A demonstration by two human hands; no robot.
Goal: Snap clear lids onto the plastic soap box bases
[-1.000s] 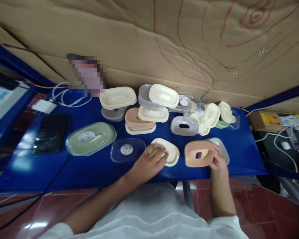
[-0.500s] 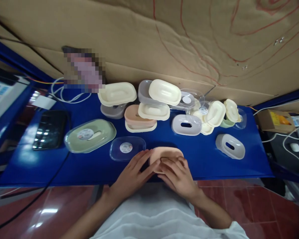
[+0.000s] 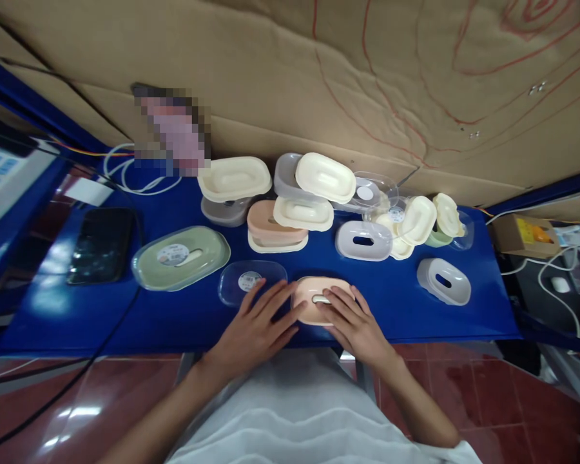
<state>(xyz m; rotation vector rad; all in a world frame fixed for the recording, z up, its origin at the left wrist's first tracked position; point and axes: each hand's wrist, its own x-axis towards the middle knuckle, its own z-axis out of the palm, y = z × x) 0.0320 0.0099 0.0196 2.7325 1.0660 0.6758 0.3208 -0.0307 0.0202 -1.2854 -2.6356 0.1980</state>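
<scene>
Your left hand [image 3: 254,328] and right hand [image 3: 355,325] both lie flat on a peach soap box [image 3: 319,298] at the lower middle of the frame, near the front edge of the blue counter [image 3: 183,316]. Your fingers [image 3: 341,303] are spread and open, pressing down on the top of the box from either side rather than curling round it; that flat, two-sided hold looks suited to seating the peach top on the cream base that shows just under its edge. Whether the two parts have closed fully is hard to tell, since your palms cover the near rim.

Just left of the box lies a clear lid [image 3: 251,282] with a round sticker, touched or nearly touched by your left fingertips. Further left sits a green lidded tray [image 3: 180,258]. A grey slotted cover [image 3: 443,281] rests apart at the right, and a crowded pile of cream, grey and peach boxes [image 3: 314,193] stands against the cardboard wall [image 3: 290,77]. A patch in the upper left is blurred out.
</scene>
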